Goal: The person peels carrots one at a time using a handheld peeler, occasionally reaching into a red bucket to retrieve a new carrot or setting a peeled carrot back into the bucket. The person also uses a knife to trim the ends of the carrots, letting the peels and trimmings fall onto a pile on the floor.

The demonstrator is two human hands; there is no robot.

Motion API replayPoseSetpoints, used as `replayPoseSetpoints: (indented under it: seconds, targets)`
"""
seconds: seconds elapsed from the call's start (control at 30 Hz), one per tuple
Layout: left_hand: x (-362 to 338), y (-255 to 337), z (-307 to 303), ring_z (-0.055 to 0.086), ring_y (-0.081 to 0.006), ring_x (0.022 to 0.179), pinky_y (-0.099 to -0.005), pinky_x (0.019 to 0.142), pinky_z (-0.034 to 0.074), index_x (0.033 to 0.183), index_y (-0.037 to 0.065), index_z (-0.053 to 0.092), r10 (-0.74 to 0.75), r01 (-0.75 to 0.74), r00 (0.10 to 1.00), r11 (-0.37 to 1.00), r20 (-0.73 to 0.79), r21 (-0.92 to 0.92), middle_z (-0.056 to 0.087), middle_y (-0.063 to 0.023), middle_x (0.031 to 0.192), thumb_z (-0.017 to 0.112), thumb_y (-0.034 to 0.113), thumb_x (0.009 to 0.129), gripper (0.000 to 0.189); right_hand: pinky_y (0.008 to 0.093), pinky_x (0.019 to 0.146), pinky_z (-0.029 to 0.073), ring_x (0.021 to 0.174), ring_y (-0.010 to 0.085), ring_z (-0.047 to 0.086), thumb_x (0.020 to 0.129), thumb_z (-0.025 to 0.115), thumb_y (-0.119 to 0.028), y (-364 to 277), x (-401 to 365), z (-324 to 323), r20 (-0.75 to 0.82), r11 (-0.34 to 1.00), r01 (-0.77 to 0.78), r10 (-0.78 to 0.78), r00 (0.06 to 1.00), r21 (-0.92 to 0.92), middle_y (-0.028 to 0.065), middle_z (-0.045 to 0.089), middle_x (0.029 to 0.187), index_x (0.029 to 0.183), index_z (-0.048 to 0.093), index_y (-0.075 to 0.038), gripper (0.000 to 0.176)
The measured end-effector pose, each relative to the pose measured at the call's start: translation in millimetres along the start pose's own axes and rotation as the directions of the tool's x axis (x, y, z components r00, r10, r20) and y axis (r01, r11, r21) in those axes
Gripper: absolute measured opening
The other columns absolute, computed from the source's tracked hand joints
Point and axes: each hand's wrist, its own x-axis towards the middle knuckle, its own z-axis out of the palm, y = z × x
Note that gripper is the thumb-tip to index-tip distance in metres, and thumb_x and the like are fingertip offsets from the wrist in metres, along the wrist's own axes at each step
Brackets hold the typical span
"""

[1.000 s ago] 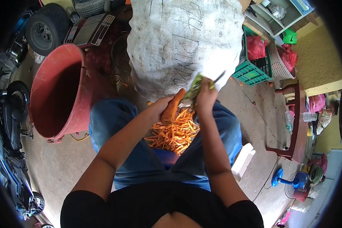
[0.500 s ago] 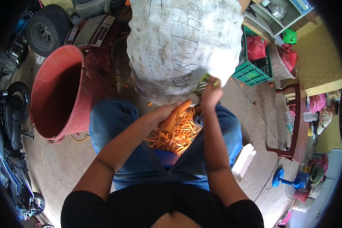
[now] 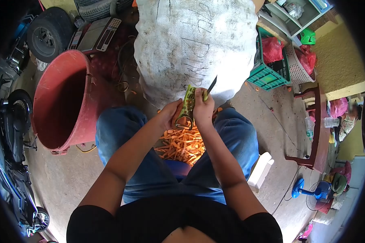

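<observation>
My left hand (image 3: pixel 169 115) is wrapped round an orange vegetable (image 3: pixel 177 120), of which little shows between the hands. My right hand (image 3: pixel 202 107) holds a green patterned peeler (image 3: pixel 187 106), its lower end against the vegetable. A dark knife blade (image 3: pixel 212 85) also sticks up from my right hand. Below both hands, between my knees, many orange peel strips (image 3: pixel 182 146) lie heaped over a blue container (image 3: pixel 178 168). A large white woven sack (image 3: pixel 194 48) with black writing stands just beyond my hands.
At the left is a big red bin (image 3: pixel 61 101), with a tire (image 3: pixel 48 34) and a scale (image 3: pixel 95 34) behind it. A green crate (image 3: pixel 271 75) and a white basket (image 3: pixel 298 67) stand at the right. Further right are a wooden frame (image 3: pixel 320 133) and a blue fan (image 3: pixel 321 190).
My right hand has moved down and left, bringing the peeler onto the vegetable. The vegetable was tilted in plain view before and is now mostly covered. The dark blade has come into view.
</observation>
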Motion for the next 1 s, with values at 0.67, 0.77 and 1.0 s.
replayPoseSetpoints:
  seconds: [0.67, 0.77, 1.0]
  targets:
    - [-4, -1, 5, 0.058, -0.0167, 0.060, -0.0309, 0.052, 0.050, 0.091, 0.006, 0.051, -0.059, 0.061, 0.996, 0.997, -0.066, 0.036, 0.058, -0.0064, 0.074, 0.032, 0.034, 0.086, 0.034, 0.0307, 0.053, 0.038, 0.053, 0.0178, 0.048, 0.083, 0.046, -0.019, 7, 5, -3, -0.019, 0.993, 0.060, -0.062, 0.998, -0.104, 0.0129, 0.052, 0.060, 0.078, 0.050, 0.003, 0.024]
    - [3, -4, -3, 0.058, -0.0165, 0.059, -0.0306, 0.052, 0.050, 0.091, 0.006, 0.051, -0.048, 0.051, 0.997, 0.997, -0.061, 0.057, 0.058, -0.0058, 0.073, 0.032, 0.034, 0.087, 0.034, 0.0313, 0.052, 0.038, 0.051, 0.0226, 0.048, 0.083, 0.046, -0.019, 6, 4, -2, -0.046, 0.987, 0.083, -0.090, 0.995, -0.136, 0.0143, 0.052, 0.058, 0.077, 0.051, 0.003, 0.023]
    - [-10, -22, 5, 0.055, -0.0150, 0.061, -0.0275, 0.055, 0.049, 0.094, 0.003, 0.048, -0.059, 0.071, 0.997, 0.952, -0.051, 0.297, 0.054, -0.0067, 0.073, 0.032, 0.039, 0.086, 0.040, 0.0380, 0.051, 0.041, 0.055, 0.0305, 0.055, 0.080, 0.047, -0.018, 9, 36, -28, -0.243, 0.846, 0.053, -0.211, 0.947, -0.530, 0.0204, 0.055, 0.063, 0.078, 0.056, -0.001, 0.018]
